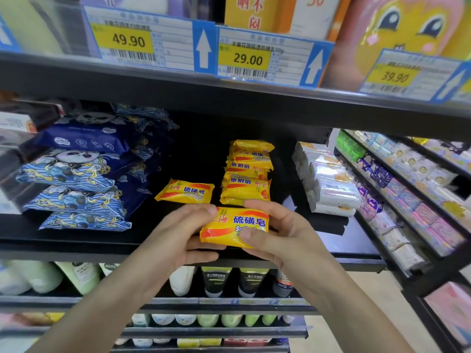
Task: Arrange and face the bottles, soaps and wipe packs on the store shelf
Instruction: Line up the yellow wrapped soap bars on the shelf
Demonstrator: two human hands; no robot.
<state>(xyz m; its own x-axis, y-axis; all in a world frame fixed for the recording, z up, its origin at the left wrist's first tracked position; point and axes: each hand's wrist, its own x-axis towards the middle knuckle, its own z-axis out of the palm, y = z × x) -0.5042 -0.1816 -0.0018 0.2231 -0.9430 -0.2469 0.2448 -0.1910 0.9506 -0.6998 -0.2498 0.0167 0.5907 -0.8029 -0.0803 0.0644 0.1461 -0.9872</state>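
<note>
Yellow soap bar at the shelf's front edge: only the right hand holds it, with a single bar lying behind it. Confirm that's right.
Not quite. In the head view both hands, left and right, grip the yellow soap bar; the single bar does lie behind it.

I see glossy yellow plastic wrap on the soap bar point(235, 226) at my six o'clock, crinkled shiny film on the wipe packs point(74, 174) at nine, matt black shelf board point(63, 240), smooth paper price tags point(244, 57) at twelve.

Yellow-orange soap bar point(233, 226); blue wave-patterned wipe packs point(68, 171).
</note>
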